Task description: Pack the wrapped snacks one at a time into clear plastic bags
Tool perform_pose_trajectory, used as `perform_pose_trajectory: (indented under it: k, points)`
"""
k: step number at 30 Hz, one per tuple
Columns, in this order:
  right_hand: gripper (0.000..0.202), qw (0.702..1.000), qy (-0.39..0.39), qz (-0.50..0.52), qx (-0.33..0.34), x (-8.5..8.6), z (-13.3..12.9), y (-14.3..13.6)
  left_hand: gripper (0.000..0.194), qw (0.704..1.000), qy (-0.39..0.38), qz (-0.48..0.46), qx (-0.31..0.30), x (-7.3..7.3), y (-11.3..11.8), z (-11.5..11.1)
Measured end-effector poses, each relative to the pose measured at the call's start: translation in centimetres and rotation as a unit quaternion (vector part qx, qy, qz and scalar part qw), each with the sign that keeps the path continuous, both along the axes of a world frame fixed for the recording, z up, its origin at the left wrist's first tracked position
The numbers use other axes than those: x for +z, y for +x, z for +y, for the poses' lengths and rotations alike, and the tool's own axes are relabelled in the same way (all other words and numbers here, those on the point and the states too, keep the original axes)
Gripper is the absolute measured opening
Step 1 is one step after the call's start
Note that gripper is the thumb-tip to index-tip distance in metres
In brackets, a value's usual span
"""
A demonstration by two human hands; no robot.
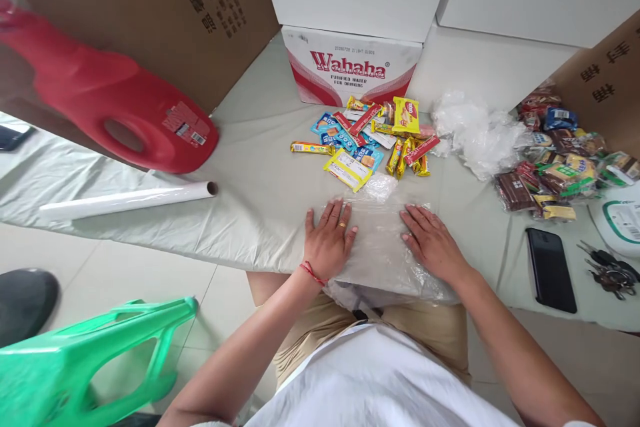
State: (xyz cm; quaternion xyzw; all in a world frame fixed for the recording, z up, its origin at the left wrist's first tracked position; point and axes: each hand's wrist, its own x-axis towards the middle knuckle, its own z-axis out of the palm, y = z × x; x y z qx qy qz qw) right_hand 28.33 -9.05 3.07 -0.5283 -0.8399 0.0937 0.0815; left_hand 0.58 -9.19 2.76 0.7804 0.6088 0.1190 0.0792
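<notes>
A sheet of clear plastic film (pixel 377 243) lies on the cloth-covered table in front of me, its near part hanging over the edge. My left hand (pixel 329 240) rests flat on the film's left side, fingers spread. On the right side, my right hand (pixel 433 243) also lies flat, with its fingers stretched out. Just beyond the film is a pile of wrapped snacks (pixel 367 130) in yellow, red and blue packets. A small crumpled piece of clear plastic (pixel 381 185) sits between the pile and the film.
At left lie a white roll (pixel 130 201) and a red jug (pixel 125 100). A Wahaha carton (pixel 353 67) stands behind the snacks. To the right are crumpled clear plastic (pixel 483 137), more packaged snacks (pixel 567 170), a phone (pixel 551 270) and keys (pixel 611 273). A green stool (pixel 45 373) stands below.
</notes>
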Motion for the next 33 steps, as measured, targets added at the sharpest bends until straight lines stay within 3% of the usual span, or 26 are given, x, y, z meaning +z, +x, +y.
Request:
perform_pose_trajectory:
  k: [4,8,11,15,18,21,29,33]
  points:
    - [0.054,1.0,-0.006,0.023,-0.019,-1.0,-0.6,2.6,0.056,1.0,0.011,0.008,0.019,-0.3,-0.8,1.0]
    - [0.047,0.996,-0.023,0.083,-0.034,0.8,0.4,3.6,0.058,1.0,0.008,0.019,0.017,-0.5,-0.8,1.3]
    - [0.045,0.988,-0.03,0.075,-0.131,3.3,3.9,2.2,0.059,0.999,0.004,0.028,0.016,-0.5,-0.7,1.3]
    - [0.061,0.97,-0.086,-0.084,-0.212,5.7,10.8,-2.3,0.059,0.999,0.003,0.032,0.017,-0.6,-0.7,1.3]
    - [0.073,0.949,-0.081,-0.135,-0.273,5.6,15.3,-5.6,0.059,0.999,0.004,0.029,0.019,-0.5,-0.7,1.3]
    - [0.077,0.939,-0.083,-0.132,-0.307,4.8,17.8,-7.3,0.059,0.999,0.005,0.027,0.02,-0.5,-0.7,1.2]
    - [0.057,0.916,-0.113,-0.121,-0.365,4.8,18.7,-5.4,0.065,1.0,0.007,0.022,0.009,-0.3,-0.8,1.1]
    - [0.068,0.926,-0.08,-0.121,-0.349,4.6,18.3,-5.3,0.065,1.0,0.012,0.019,0.01,-0.4,-0.8,1.1]
